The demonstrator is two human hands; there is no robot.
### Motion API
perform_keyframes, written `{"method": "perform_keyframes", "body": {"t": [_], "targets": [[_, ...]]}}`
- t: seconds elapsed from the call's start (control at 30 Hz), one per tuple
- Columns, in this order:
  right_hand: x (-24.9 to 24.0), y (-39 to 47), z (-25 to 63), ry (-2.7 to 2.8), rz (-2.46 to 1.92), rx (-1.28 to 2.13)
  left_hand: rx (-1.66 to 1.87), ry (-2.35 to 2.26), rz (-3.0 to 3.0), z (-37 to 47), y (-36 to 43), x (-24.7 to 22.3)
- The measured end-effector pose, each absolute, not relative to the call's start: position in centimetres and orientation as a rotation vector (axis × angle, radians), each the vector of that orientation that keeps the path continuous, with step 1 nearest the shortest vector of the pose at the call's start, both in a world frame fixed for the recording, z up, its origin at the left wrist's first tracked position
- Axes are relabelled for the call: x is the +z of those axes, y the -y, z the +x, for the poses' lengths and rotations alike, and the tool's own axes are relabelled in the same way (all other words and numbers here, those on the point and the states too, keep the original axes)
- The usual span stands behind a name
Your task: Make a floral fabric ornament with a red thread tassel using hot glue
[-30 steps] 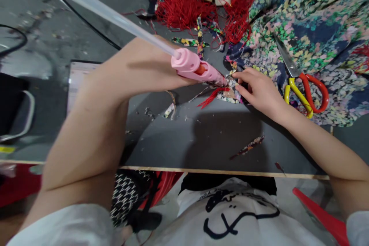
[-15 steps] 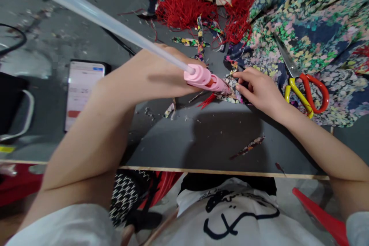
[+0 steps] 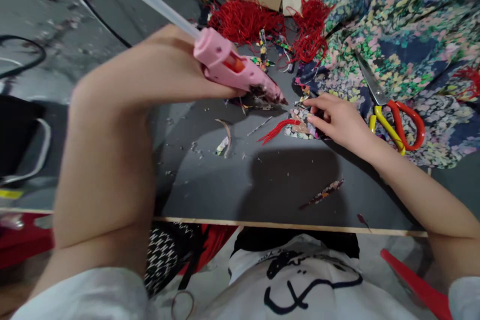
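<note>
My left hand (image 3: 183,70) is closed around a pink hot glue gun (image 3: 232,67), its fingers mostly hidden behind the gun. A long translucent glue stick (image 3: 150,0) runs out of the gun's rear. The dark, soiled nozzle points right and down, a short gap from a small floral fabric piece (image 3: 300,127). My right hand (image 3: 337,117) pinches that piece at its right side, with thumb and forefinger on it. A red thread tassel (image 3: 277,130) sticks out leftward from the piece, and a shiny tan patch shows where the two meet.
Scissors (image 3: 388,105) with red and yellow handles lie on a spread floral cloth (image 3: 416,45) at the right. Red thread bundles (image 3: 245,20) sit at the back. A phone-side black cable (image 3: 90,5), fabric scraps (image 3: 322,194) and a white cord (image 3: 43,152) also lie on the table.
My left hand has drawn the glue gun up and left, off the fabric piece, uncovering the tassel's end. My right hand has stayed nearly in place. The phone is now hidden behind my left arm.
</note>
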State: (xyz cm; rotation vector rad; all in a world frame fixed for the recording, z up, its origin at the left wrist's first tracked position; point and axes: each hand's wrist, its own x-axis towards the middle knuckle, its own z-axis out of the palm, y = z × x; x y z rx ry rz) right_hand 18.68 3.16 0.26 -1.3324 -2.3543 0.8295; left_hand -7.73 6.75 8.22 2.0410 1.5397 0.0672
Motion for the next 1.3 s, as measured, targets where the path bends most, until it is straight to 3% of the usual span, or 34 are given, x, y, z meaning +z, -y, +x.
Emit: {"method": "perform_keyframes", "body": {"t": [0.17, 0.33, 0.57, 1.03, 1.13, 1.3], "targets": [[0.5, -3.3, 18.9, 2.357, -1.352, 0.859, 0.180, -1.716, 2.018, -8.3, -8.0, 7.7], [0.7, -3.3, 19.0, 2.360, -1.398, 0.861, 0.068, -1.849, 1.722, -8.6, -9.2, 6.6], [0.8, -3.2, 19.0, 2.371, -1.418, 0.861, -0.023, -1.662, 1.702, -9.3, -10.0, 4.7], [0.7, -2.8, 19.0, 2.323, -1.389, 0.822, -0.214, -1.798, 2.101, -9.0, -9.1, 6.0], [0.5, -2.8, 19.1, 2.284, -1.345, 0.854, -0.008, -1.887, 2.225, -8.1, -7.7, 6.7], [0.3, -3.0, 19.3, 2.101, -1.317, 1.037, 0.149, -1.411, 2.399, -4.8, -5.1, 6.8]]}}
